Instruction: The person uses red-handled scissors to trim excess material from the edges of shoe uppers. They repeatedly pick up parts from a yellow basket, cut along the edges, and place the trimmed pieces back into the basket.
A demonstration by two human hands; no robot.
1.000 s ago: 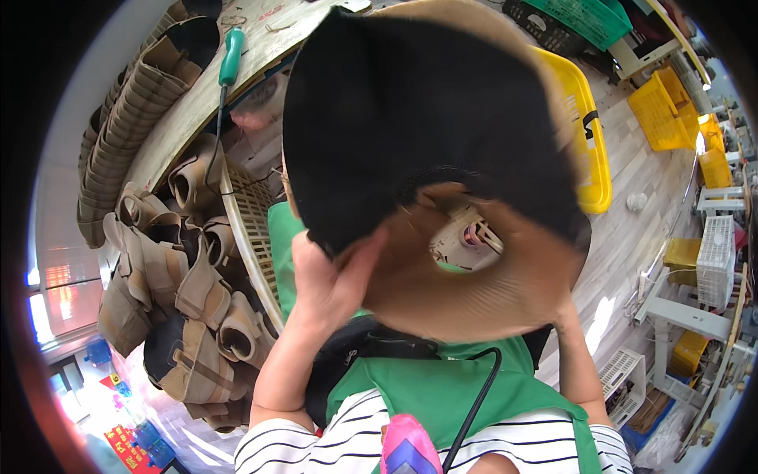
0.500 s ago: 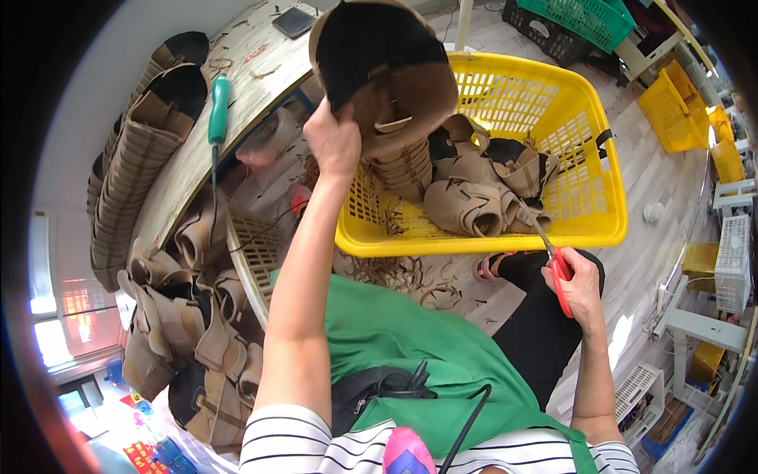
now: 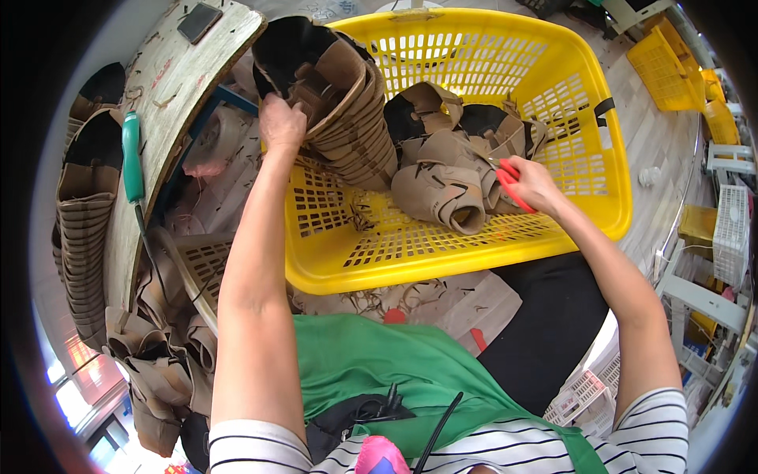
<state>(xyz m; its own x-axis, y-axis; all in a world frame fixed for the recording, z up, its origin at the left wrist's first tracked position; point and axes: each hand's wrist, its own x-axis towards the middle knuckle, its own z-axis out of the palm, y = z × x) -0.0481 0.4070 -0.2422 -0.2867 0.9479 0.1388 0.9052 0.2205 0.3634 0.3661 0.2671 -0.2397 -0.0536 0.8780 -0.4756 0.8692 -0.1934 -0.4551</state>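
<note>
At the left end of a yellow basket (image 3: pixel 466 272), my left hand (image 3: pixel 283 125) grips the near edge of the top piece on a tall stack of nested beige shoe uppers (image 3: pixel 355 130) with black lining. The stack stands inside the basket. My right hand (image 3: pixel 533 186) is closed round red-handled scissors (image 3: pixel 517 197). Their tips reach over a heap of loose shoe uppers (image 3: pixel 442 193) in the basket's middle; whether they touch is unclear.
A worktable (image 3: pixel 178 79) at left holds a phone (image 3: pixel 200 23), a green-handled tool (image 3: pixel 132 158) with a cord, and another stack of uppers (image 3: pixel 85 229). More uppers (image 3: pixel 158 367) pile up below. Scraps litter the floor (image 3: pixel 395 299). Yellow crates (image 3: pixel 667 71) stand far right.
My left hand has lowered the held shoe upper onto the stack in the basket. My right hand has carried the scissors up and left, over the loose uppers. The view has shifted.
</note>
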